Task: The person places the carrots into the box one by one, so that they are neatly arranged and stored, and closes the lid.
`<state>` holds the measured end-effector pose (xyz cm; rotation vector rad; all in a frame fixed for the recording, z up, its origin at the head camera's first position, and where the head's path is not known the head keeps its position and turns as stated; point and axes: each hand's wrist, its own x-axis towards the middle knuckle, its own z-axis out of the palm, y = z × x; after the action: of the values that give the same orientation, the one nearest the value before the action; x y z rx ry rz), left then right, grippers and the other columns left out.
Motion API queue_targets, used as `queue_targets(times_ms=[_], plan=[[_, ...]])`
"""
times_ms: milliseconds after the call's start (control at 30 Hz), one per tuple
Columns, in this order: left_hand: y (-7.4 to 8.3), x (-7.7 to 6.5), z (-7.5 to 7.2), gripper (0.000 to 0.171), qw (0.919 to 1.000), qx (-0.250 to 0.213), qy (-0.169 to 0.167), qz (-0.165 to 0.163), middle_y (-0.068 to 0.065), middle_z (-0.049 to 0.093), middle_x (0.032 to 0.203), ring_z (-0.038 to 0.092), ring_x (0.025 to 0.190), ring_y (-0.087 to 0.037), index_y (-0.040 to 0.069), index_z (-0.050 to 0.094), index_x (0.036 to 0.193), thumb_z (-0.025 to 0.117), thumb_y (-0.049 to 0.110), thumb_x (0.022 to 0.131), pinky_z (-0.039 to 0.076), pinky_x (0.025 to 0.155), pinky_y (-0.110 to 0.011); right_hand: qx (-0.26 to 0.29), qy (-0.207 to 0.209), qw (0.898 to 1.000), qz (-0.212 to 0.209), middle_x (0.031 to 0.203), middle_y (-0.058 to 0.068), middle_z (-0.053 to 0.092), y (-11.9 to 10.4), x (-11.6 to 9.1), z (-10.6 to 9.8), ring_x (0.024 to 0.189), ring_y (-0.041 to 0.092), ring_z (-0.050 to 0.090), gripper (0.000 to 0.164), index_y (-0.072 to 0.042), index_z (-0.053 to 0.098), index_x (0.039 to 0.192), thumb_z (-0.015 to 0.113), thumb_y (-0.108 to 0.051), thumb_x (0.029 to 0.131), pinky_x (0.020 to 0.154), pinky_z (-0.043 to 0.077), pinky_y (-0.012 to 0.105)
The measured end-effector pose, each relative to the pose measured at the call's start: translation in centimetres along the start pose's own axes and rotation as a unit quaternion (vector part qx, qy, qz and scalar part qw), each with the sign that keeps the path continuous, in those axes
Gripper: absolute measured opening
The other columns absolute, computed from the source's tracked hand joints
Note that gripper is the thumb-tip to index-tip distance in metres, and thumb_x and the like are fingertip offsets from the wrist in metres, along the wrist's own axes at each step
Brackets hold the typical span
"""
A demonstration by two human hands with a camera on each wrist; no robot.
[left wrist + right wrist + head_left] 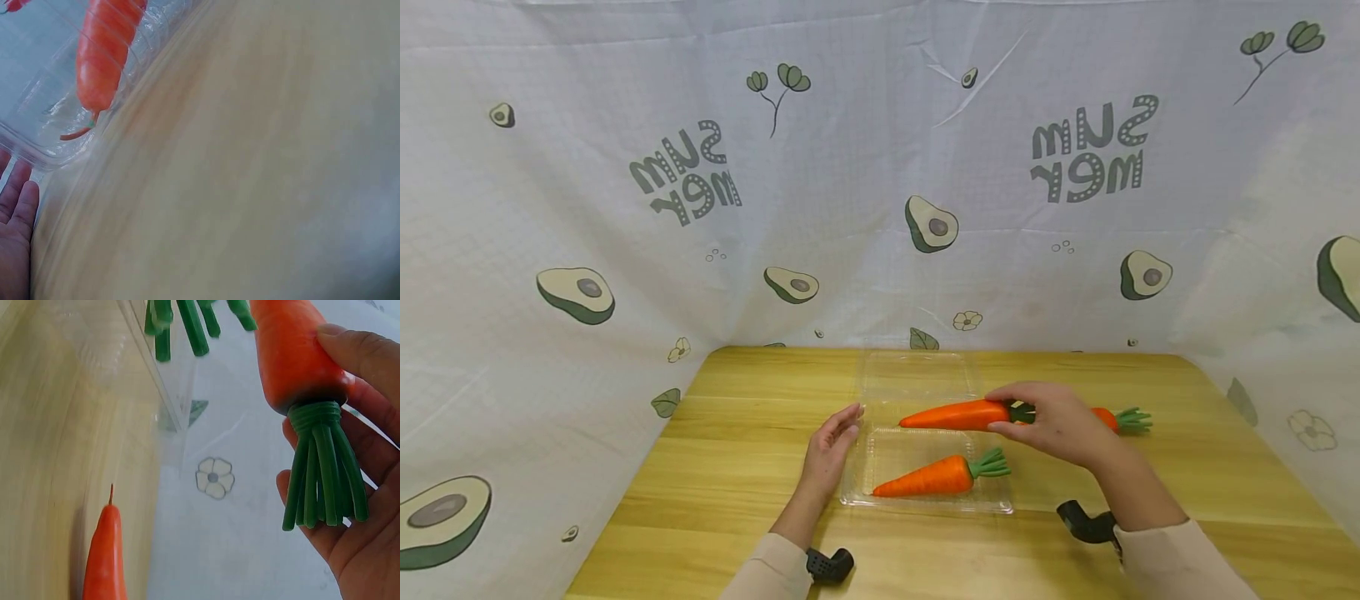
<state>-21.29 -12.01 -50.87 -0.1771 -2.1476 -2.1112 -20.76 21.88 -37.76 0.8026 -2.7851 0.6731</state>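
My right hand (1056,427) pinches an orange carrot (957,415) near its leafy end, thumb on one side and fingers on the other. In the right wrist view its green stems (322,462) hang beside the palm. The held carrot overlaps the back of a clear plastic container (887,443) in the head view. Inside that container lies another carrot (928,479), tip to the left. My left hand (827,458) is at the container's left side, fingers loosely extended right at the rim. A third carrot (1105,417), partly hidden behind my right hand, lies on the table.
The container's clear lid (917,375) is folded back behind it on the wooden table (745,433). White cloth with avocado prints (865,183) encloses the back and sides. Black devices (830,567) sit at both wrists, close over the table.
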Motion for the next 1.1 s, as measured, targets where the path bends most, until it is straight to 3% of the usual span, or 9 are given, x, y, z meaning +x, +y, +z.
queue_targets(times_ms=[167,567,1100], plan=[[0.0,0.1,0.0,0.039,1.0,0.005,0.001,-0.003,-0.02,0.06,0.144,0.056,0.135,-0.038,0.0,0.057,0.141,0.056,0.011,0.104,0.045,0.099,-0.009,0.019,-0.041,0.999,0.006,0.109,-0.003,0.075,-0.3,1.2,0.9,0.094,0.014,0.065,0.038,-0.015,0.075,0.12,0.082,-0.031,0.086,0.083,0.057,0.04],[0.1,0.2,0.0,0.038,0.9999,-0.01,0.009,-0.003,-0.022,0.061,0.142,0.056,0.135,-0.039,-0.002,0.058,0.14,0.057,0.006,0.103,0.047,0.097,-0.01,0.085,-0.149,0.985,0.028,0.109,-0.006,0.073,-0.5,3.1,3.0,0.097,0.012,0.064,0.039,-0.016,0.073,0.122,0.08,-0.035,0.088,0.084,0.057,0.034],[0.1,0.3,0.1,0.039,0.9998,-0.013,0.004,-0.014,-0.021,0.059,0.145,0.054,0.137,-0.038,-0.001,0.057,0.141,0.056,0.008,0.103,0.047,0.1,-0.012,0.105,-0.205,0.973,0.031,0.107,-0.007,0.072,-1.1,4.3,5.0,0.096,0.014,0.064,0.03,-0.019,0.074,0.114,0.08,-0.034,0.088,0.084,0.055,0.036]])
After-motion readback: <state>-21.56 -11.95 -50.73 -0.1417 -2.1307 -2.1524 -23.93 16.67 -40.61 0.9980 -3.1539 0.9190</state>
